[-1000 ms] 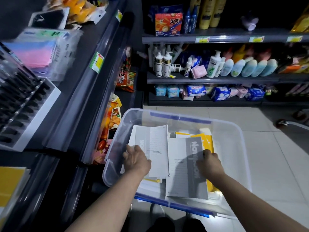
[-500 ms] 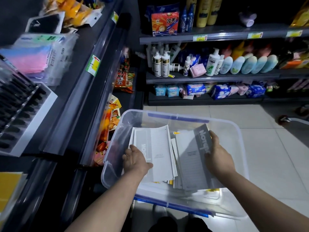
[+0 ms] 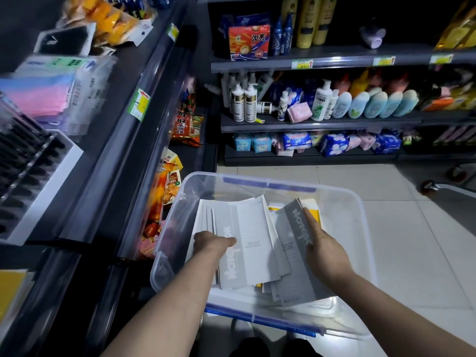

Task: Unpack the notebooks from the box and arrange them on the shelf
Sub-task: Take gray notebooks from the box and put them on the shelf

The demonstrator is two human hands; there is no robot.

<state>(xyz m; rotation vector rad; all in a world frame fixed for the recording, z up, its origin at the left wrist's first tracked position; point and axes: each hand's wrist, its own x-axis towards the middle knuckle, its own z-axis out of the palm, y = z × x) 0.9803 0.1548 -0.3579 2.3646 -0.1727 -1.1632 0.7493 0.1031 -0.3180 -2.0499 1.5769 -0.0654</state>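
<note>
A clear plastic box (image 3: 360, 202) with blue handles sits low in front of me. Inside it lie several grey and white notebooks over yellow ones (image 3: 313, 215). My left hand (image 3: 211, 242) grips the left stack of notebooks (image 3: 247, 235) at its near left edge, thumb on top. My right hand (image 3: 323, 243) holds the right stack of grey notebooks (image 3: 296, 258) along its right edge, and that stack is tilted up out of the box. The dark shelf (image 3: 103, 155) runs along my left.
The left shelf carries a white tray of black pens (image 3: 31, 176), packets of pink and blue cloths (image 3: 46, 94) and snack bags. Lower shelves hold snack packets (image 3: 167, 184). Across the tiled floor (image 3: 412, 240) stand shelves of bottles (image 3: 322, 101). A yellow notebook (image 3: 10, 292) lies at far left.
My right hand has slid to the far edge of the grey notebooks and tipped that stack up. My left hand keeps hold of the left stack, lifted slightly.
</note>
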